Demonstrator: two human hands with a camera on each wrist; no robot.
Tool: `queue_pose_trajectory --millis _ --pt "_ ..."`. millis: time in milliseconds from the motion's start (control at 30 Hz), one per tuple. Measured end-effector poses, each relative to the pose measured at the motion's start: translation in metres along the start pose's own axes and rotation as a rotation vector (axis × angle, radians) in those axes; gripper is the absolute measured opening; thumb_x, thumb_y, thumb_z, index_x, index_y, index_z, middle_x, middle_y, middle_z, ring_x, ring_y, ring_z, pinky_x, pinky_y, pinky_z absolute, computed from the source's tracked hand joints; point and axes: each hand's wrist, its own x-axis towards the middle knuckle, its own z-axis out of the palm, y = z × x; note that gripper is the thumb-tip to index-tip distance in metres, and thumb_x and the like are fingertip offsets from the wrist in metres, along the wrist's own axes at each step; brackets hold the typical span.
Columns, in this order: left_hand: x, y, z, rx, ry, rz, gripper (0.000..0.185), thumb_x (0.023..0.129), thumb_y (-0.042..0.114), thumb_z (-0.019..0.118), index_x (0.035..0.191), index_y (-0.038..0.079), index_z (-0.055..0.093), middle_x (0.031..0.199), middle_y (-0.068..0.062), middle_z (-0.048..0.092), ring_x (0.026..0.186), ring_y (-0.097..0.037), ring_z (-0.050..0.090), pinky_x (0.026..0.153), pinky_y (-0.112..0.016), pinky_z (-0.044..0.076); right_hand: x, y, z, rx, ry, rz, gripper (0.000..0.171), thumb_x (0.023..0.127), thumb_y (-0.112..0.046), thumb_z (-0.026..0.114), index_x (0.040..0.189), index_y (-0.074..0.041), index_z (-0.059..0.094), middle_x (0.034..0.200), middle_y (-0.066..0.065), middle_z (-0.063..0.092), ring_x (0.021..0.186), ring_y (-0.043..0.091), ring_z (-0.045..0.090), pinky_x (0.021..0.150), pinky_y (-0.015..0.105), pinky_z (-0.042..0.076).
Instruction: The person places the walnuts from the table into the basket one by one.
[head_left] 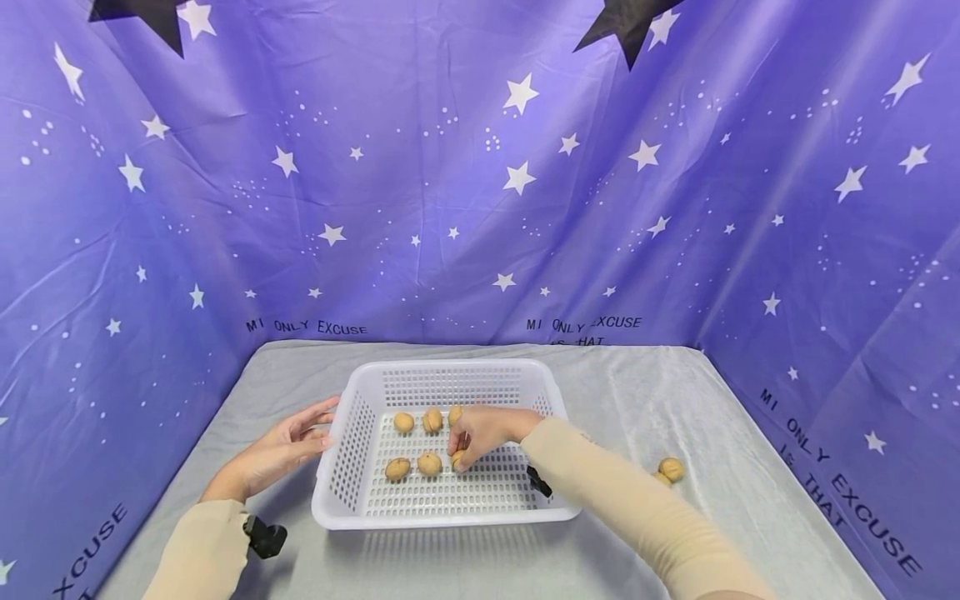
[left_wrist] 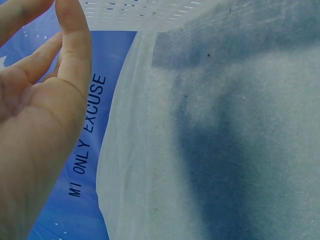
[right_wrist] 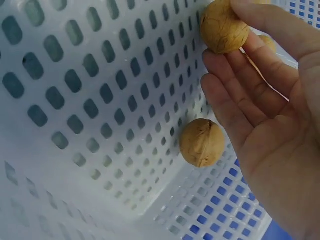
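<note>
The right hand (head_left: 480, 433) reaches down into the white plastic basket (head_left: 352, 450) and pinches a walnut (head_left: 457, 458) between thumb and fingertips, right at the basket floor; the other fingers are only loosely bent. Seen from the right wrist, that walnut (right_wrist: 223, 27) is round, tan and finely wrinkled, with a faint seam running over its shell, and it touches the perforated white floor. A second walnut (right_wrist: 202, 142) of the same look lies just beside the palm. In the head view, walnuts sit in two short rows on the basket floor: three toward the far wall (head_left: 431, 419) and two more (head_left: 412, 467) in line with the held one, nearer the middle. The basket stands about midway across the grey cloth-covered bench (head_left: 675, 400), closer to its near edge. The left hand (head_left: 281, 450) rests open against the basket's left wall, fingers straight and relaxed, holding nothing. Two loose walnuts (head_left: 670, 471) lie on the cloth toward the right edge of the bench, well apart from the basket. A purple star-printed backdrop (head_left: 480, 183) hangs behind and on both sides.
</note>
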Motion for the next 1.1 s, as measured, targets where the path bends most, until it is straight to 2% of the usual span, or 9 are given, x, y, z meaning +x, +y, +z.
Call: queue_pose_trajectory --millis 533,833,1100 --pt "0.0 0.001 0.0 -0.012 -0.008 0.012 0.072 0.1 0.0 0.056 0.16 0.003 0.016 0.153 -0.03 0.028 0.124 -0.022 0.055 0.1 -0.03 0.047 -0.001 0.005 -0.001 0.047 -0.002 0.02 0.03 0.08 -0.02 0.086 0.106 -0.01 0.074 0.094 -0.009 0.07 0.087 0.002 0.063 0.083 0.02 0.05" --pt "-0.001 0.001 0.001 -0.013 -0.011 0.016 0.072 0.1 0.0 0.056 0.16 0.003 0.015 0.152 -0.03 0.028 0.123 -0.02 0.056 0.1 -0.03 0.048 -0.024 -0.008 -0.033 0.096 0.028 -0.009 0.04 0.084 -0.016 0.081 0.12 -0.005 0.07 0.118 0.005 0.07 0.103 0.016 0.066 0.087 0.023 0.051" --pt "0.0 0.001 0.001 -0.01 -0.024 0.023 0.072 0.1 0.0 0.056 0.16 0.002 0.015 0.152 -0.031 0.027 0.122 -0.02 0.056 0.1 -0.03 0.047 -0.053 -0.003 -0.056 0.05 0.112 -0.001 0.038 0.085 -0.023 0.08 0.119 -0.01 0.07 0.113 -0.001 0.07 0.1 0.013 0.066 0.087 0.027 0.053"
